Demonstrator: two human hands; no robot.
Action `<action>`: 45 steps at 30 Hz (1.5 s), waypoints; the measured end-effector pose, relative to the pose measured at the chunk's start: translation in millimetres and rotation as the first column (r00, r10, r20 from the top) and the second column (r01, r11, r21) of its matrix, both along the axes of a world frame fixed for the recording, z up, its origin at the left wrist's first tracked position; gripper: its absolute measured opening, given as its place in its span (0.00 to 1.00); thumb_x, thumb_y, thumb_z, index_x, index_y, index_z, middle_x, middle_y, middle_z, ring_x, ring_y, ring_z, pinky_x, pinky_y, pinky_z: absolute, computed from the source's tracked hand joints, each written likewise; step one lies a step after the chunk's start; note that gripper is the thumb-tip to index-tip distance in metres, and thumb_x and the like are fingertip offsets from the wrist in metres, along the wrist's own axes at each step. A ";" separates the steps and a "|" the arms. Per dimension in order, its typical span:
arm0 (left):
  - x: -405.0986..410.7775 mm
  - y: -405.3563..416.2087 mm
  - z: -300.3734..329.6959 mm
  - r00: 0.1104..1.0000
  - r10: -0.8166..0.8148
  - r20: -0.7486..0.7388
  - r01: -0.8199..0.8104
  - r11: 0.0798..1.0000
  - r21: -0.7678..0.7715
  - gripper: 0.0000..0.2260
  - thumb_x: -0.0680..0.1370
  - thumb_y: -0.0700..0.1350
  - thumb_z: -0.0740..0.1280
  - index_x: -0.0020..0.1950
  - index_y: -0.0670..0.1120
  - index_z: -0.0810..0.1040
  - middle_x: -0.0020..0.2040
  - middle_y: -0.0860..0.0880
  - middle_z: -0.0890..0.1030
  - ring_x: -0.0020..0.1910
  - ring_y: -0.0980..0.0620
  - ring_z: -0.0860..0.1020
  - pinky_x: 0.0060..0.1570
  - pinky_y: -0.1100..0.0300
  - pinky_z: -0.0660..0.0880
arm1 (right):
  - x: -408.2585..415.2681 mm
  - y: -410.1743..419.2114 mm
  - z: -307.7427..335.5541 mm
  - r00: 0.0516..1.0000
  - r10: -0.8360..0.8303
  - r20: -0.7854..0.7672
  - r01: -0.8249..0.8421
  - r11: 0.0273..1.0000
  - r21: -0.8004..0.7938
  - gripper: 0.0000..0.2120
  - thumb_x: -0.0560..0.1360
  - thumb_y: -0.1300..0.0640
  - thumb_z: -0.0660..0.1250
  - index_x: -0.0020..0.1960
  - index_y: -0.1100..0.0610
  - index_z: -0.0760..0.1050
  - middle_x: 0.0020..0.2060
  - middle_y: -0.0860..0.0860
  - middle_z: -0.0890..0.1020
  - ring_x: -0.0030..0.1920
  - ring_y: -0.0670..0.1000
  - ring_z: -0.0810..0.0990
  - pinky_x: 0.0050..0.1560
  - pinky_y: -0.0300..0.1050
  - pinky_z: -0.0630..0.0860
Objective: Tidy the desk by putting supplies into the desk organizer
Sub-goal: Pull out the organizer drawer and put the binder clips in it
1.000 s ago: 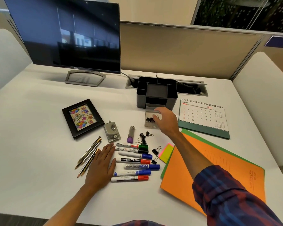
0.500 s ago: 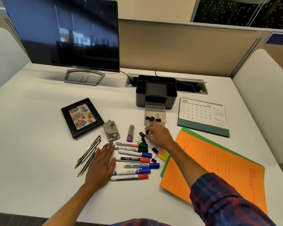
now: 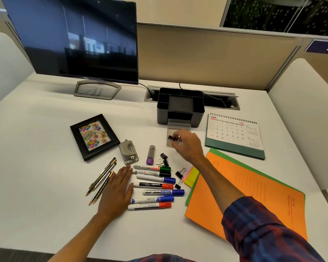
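Note:
The black desk organizer (image 3: 180, 108) stands at the back of the desk with its clear drawer (image 3: 178, 126) pulled out; black binder clips (image 3: 170, 137) lie in it. My right hand (image 3: 187, 146) hovers over the drawer, its blurred fingertips curled down and pinching a binder clip. More binder clips (image 3: 164, 158) lie loose on the desk. My left hand (image 3: 116, 191) rests flat on the desk between the pencils (image 3: 102, 178) and several markers (image 3: 153, 186).
A small hole punch (image 3: 128, 154), a purple-capped tube (image 3: 151, 157) and sticky notes (image 3: 191, 176) lie near the markers. A photo frame (image 3: 94, 137) sits left, a monitor (image 3: 78, 40) behind. A calendar (image 3: 235, 135) and orange folder (image 3: 250, 195) are right.
My right hand went from the drawer down to the loose clips, took one, and has come back up over the drawer. The left hand has stayed flat.

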State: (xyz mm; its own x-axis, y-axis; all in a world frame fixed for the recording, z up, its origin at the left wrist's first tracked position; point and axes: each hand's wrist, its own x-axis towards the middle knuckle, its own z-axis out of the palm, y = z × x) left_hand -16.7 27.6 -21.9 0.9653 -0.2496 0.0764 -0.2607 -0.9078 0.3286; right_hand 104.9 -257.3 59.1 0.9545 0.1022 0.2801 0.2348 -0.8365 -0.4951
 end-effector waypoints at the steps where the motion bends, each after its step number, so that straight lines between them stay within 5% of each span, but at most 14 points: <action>1: -0.1 -0.3 0.2 1.000 0.001 0.000 -0.001 1.000 -0.002 0.29 0.82 0.60 0.41 0.78 0.47 0.60 0.77 0.51 0.62 0.76 0.56 0.57 0.74 0.56 0.50 | 3.9 -1.5 3.5 0.999 -0.030 0.013 0.030 0.999 0.031 0.09 0.73 0.54 0.71 0.51 0.55 0.80 0.47 0.50 0.83 0.43 0.51 0.80 0.46 0.44 0.73; 9: -0.2 0.1 -0.5 1.000 0.003 0.004 -0.003 1.000 -0.011 0.29 0.82 0.60 0.42 0.78 0.48 0.59 0.77 0.51 0.61 0.76 0.56 0.56 0.75 0.56 0.49 | 13.9 -3.7 10.4 0.994 -0.107 0.012 0.105 0.988 0.109 0.11 0.76 0.52 0.68 0.57 0.55 0.79 0.49 0.50 0.83 0.47 0.48 0.79 0.46 0.41 0.74; 16: -0.2 0.9 -2.2 1.000 0.000 0.002 0.000 1.000 -0.006 0.28 0.82 0.59 0.42 0.78 0.48 0.59 0.77 0.51 0.61 0.76 0.56 0.57 0.75 0.56 0.49 | -9.2 11.2 -14.3 0.991 0.051 -0.125 -0.047 0.998 0.037 0.11 0.76 0.51 0.68 0.55 0.54 0.80 0.46 0.48 0.83 0.41 0.45 0.76 0.47 0.44 0.76; 22: 0.0 0.6 -2.6 1.000 0.007 -0.004 -0.007 1.000 -0.005 0.29 0.81 0.60 0.42 0.78 0.48 0.58 0.77 0.51 0.60 0.76 0.57 0.55 0.75 0.58 0.47 | -15.8 23.6 -27.8 0.949 0.131 -0.287 -0.148 0.988 -0.036 0.17 0.76 0.43 0.66 0.60 0.51 0.80 0.52 0.48 0.82 0.50 0.49 0.79 0.54 0.48 0.74; 26: 0.3 1.4 -3.5 1.000 0.006 -0.006 -0.006 1.000 -0.002 0.29 0.81 0.60 0.42 0.78 0.48 0.58 0.78 0.52 0.60 0.77 0.55 0.56 0.75 0.56 0.50 | -17.2 25.7 -27.5 0.936 0.148 -0.319 -0.176 0.983 -0.060 0.16 0.78 0.47 0.61 0.62 0.51 0.78 0.52 0.48 0.81 0.52 0.50 0.78 0.58 0.49 0.72; 31: 0.1 1.7 -3.8 1.000 0.009 -0.010 -0.009 1.000 -0.003 0.28 0.81 0.59 0.44 0.78 0.48 0.58 0.78 0.52 0.60 0.77 0.55 0.56 0.75 0.54 0.51 | -20.5 28.6 -27.8 0.918 0.188 -0.350 -0.230 0.970 -0.080 0.20 0.75 0.42 0.64 0.62 0.49 0.78 0.51 0.48 0.79 0.51 0.49 0.77 0.54 0.48 0.72; 39: -0.1 1.5 -4.6 1.000 0.009 -0.017 -0.009 1.000 -0.010 0.28 0.81 0.59 0.42 0.78 0.49 0.57 0.78 0.52 0.59 0.77 0.56 0.55 0.75 0.55 0.50 | -20.4 28.7 -26.4 0.951 0.183 -0.250 -0.215 0.971 -0.106 0.11 0.78 0.50 0.65 0.58 0.51 0.81 0.50 0.49 0.82 0.50 0.52 0.78 0.49 0.46 0.73; 45: 0.0 1.2 -4.2 1.000 0.006 -0.015 -0.007 1.000 -0.022 0.28 0.81 0.60 0.42 0.78 0.49 0.57 0.78 0.52 0.59 0.77 0.56 0.55 0.75 0.56 0.49 | -15.0 24.7 -12.9 0.992 0.094 -0.082 -0.091 0.995 0.047 0.09 0.77 0.53 0.67 0.53 0.55 0.83 0.46 0.49 0.84 0.43 0.47 0.80 0.48 0.45 0.76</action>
